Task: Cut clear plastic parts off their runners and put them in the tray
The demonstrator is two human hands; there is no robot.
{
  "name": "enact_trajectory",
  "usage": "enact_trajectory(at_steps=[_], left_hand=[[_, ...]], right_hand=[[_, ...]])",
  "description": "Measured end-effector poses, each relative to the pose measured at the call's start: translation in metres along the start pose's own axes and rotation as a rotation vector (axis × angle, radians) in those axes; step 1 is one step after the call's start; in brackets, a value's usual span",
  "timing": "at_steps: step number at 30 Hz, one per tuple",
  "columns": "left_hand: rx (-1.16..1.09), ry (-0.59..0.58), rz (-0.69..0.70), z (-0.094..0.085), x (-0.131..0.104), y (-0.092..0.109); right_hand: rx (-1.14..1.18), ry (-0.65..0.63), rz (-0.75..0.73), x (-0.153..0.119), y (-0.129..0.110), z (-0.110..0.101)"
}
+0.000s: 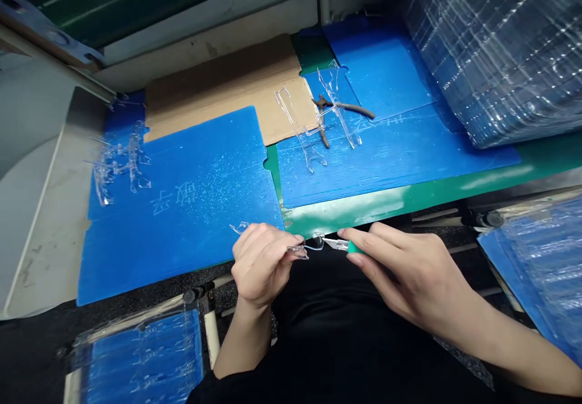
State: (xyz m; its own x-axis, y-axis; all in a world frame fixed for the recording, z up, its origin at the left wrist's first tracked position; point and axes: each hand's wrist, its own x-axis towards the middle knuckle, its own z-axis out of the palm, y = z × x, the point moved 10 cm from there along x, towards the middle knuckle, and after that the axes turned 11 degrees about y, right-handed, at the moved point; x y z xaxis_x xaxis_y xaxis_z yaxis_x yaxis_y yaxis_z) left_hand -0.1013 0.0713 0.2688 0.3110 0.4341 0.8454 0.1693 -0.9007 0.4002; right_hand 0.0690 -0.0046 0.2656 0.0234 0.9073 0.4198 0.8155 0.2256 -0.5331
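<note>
Two bare hands are meeting at the edge of a green-topped bench (350, 210), the left hand (261, 264) closing its fingers around a clear plastic part (299, 250), the right hand (411, 267) pinching a green-handled knife (339, 244) beside it. Grey-handled pliers (359, 110) are lying among clear pieces (348, 128) on blue sheeting (400, 155).

Your left hand (262, 261) is closed in a loose fist, thumb pressed to the bent fingers; your right hand (404, 267) reaches in from the side, thumb and index finger pinched, palm turned down; both forearms extend forward, the right one slanting across.
</note>
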Motion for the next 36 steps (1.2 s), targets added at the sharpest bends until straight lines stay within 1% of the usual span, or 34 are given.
enact_trajectory(at_steps=[5, 9, 11, 15, 18, 21, 24, 27, 29, 31, 34, 36], left_hand=[[-0.003, -0.021, 0.026, 0.002, 0.001, 0.004], [-0.057, -0.025, 0.014, 0.0, 0.003, 0.008], [-0.08, -0.031, -0.009, 0.001, 0.003, 0.009], [-0.17, -0.037, -0.106, 0.006, 0.001, 0.003], [-0.225, -0.029, -0.188, 0.009, -0.001, -0.005], [-0.283, -0.02, -0.237, 0.011, -0.002, -0.008], [-0.359, -0.052, -0.322, 0.019, -0.005, -0.009], [-0.464, -0.109, -0.478, 0.032, -0.012, -0.01], [-0.553, -0.12, -0.56, 0.04, -0.017, -0.007], [-0.626, -0.103, -0.623, 0.044, -0.021, -0.005], [-0.661, -0.068, -0.706, 0.046, -0.028, -0.007], [-0.658, -0.069, -0.747, 0.049, -0.032, -0.008]], right_hand=[[0.024, -0.022, 0.03, -0.002, 0.004, -0.005], [0.028, -0.041, 0.072, -0.001, 0.015, -0.002], [0.052, -0.031, 0.1, 0.0, 0.021, -0.001], [0.139, 0.017, 0.16, 0.001, 0.03, -0.004], [0.228, 0.019, 0.174, 0.002, 0.029, -0.004], [0.361, 0.05, 0.2, 0.005, 0.027, -0.006], [0.539, 0.035, 0.278, 0.01, 0.03, 0.002], [0.608, 0.005, 0.34, 0.011, 0.033, 0.014], [0.538, 0.031, 0.298, 0.012, 0.03, 0.015], [0.428, 0.072, 0.188, 0.01, 0.021, 0.013], [0.331, 0.145, 0.007, 0.005, 0.003, 0.006], [0.306, 0.182, -0.065, 0.002, -0.005, 0.002]])
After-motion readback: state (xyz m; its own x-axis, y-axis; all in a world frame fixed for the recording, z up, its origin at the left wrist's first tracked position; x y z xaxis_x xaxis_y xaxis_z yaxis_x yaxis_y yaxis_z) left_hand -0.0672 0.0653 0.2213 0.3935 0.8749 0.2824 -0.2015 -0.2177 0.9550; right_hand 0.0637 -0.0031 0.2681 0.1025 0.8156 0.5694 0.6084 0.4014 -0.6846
